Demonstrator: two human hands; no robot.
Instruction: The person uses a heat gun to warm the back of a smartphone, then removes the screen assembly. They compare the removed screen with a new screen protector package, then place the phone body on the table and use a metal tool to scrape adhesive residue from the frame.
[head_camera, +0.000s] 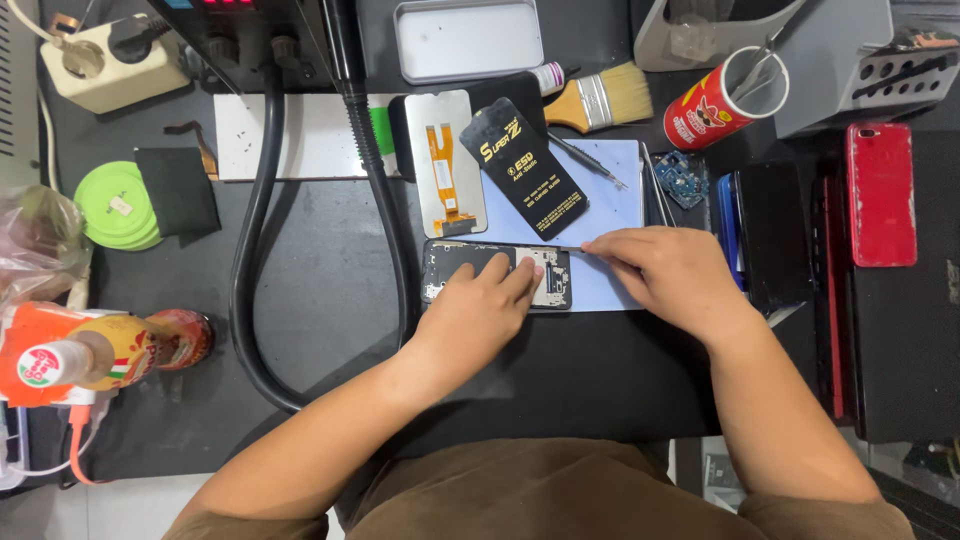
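Observation:
An opened black phone body (452, 266) lies flat on the dark work mat, its inner parts facing up. My left hand (480, 310) presses down on it, fingers spread across its middle and right part. My right hand (665, 268) rests at the phone's right end, fingertips pinched on a thin dark tool (570, 249) that points left along the phone's top edge. A detached screen panel (446, 160) with an orange flex cable lies just behind the phone, beside a black packet (528, 168) on a pale blue sheet (610, 200).
A thick black hose (252, 250) loops across the mat's left. A brush (600, 100), metal tray (468, 38) and red cup (722, 98) stand at the back. Several phones, one red (880, 195), lie on the right. A bottle (90, 355) and green discs (115, 205) sit left.

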